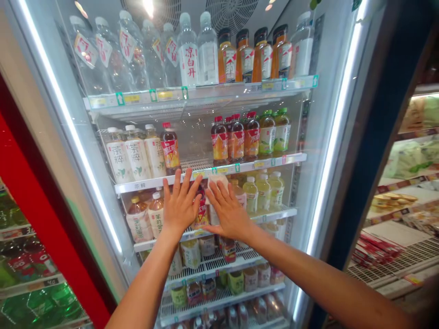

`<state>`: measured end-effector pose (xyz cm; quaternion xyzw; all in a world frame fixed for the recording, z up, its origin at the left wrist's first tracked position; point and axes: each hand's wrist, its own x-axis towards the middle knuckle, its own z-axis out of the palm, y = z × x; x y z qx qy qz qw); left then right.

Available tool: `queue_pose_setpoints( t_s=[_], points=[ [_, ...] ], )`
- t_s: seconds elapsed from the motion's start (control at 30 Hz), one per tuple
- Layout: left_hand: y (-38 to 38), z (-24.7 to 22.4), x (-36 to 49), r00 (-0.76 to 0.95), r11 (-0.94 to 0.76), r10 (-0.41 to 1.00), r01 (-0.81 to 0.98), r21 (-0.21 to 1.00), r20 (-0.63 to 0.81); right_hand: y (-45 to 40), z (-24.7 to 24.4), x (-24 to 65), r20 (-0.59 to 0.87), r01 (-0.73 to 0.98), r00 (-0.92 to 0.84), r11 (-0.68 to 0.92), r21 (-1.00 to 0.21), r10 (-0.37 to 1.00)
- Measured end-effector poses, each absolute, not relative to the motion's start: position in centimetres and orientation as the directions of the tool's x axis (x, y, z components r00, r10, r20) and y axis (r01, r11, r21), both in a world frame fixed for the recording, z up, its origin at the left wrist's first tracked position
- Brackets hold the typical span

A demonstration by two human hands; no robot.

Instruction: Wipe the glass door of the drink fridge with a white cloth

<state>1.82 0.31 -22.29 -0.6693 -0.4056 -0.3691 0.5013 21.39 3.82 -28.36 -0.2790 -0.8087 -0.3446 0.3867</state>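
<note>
Both arms reach forward toward a lit drinks cooler. My left hand [181, 203] has its fingers spread, palm toward the shelves, and holds nothing. Beside it, my right hand [228, 212] lies with fingers stretched over a pale cloth or tissue [218, 179], whose top shows above the fingertips; whether the hand grips it or presses it flat is hidden. Behind the hands are the edge of the middle shelf [164, 182] and a red-labelled bottle [202, 212]. Above my left hand stands a red-capped tea bottle [170, 148].
Clear bottles [188, 52] and amber bottles [244, 55] line the top shelf. Lower shelves hold more drinks. A red frame [44, 201] borders another drinks cooler at the left. A dark frame [373, 119] separates the cooler from shelves with packaged goods [379, 246] at the right.
</note>
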Motion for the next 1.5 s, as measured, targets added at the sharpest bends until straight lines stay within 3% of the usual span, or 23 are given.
queue_pose_setpoints(
  t_s=[0.13, 0.3, 0.37, 0.57, 0.77, 0.97, 1.17, 1.37, 1.5],
  points=[
    [0.2, -22.3, 1.7, 0.394, -0.207, 0.193, 0.911, -0.356, 0.898, 3.7, -32.5, 21.6, 0.789, 0.687, -0.592, 0.617, 0.385, 0.168],
    [0.4, -22.3, 1.7, 0.393, -0.222, 0.179, 0.909, -0.352, 0.902, 4.5, -26.1, 20.4, 0.897, 0.797, -0.39, 0.564, 0.217, 0.206],
    [0.4, -22.3, 1.7, 0.389, -0.226, 0.177, 0.91, -0.348, 0.904, 4.4, -25.9, 19.8, 0.921, 0.817, -0.329, 0.552, 0.166, 0.21],
    [0.4, -22.4, 1.8, 0.401, -0.189, 0.154, 0.909, -0.372, 0.903, 4.3, -32.7, 19.9, 0.856, 0.736, -0.5, 0.585, 0.34, 0.131],
    [0.5, -22.3, 1.9, 0.393, -0.155, 0.15, 0.915, -0.372, 0.907, 5.0, -28.1, 20.0, 0.869, 0.785, -0.44, 0.567, 0.249, 0.228],
    [0.0, -22.4, 2.6, 0.378, -0.117, 0.169, 0.925, -0.362, 0.91, 4.3, -31.6, 23.4, 0.833, 0.704, -0.537, 0.613, 0.358, 0.13],
    [0.5, -22.0, 7.8, 0.41, -0.146, 0.198, 0.911, -0.386, 0.89, 6.8, -25.1, 28.4, 0.931, 0.802, -0.33, 0.566, 0.191, 0.153],
    [2.1, -21.3, 14.1, 0.398, -0.167, 0.193, 0.914, -0.369, 0.897, 7.8, -28.4, 32.9, 0.871, 0.731, -0.48, 0.598, 0.33, 0.106],
    [3.2, -21.3, 16.5, 0.385, -0.158, 0.201, 0.92, -0.358, 0.901, 9.0, -26.0, 36.1, 0.918, 0.793, -0.371, 0.562, 0.233, 0.143]
  ],
)
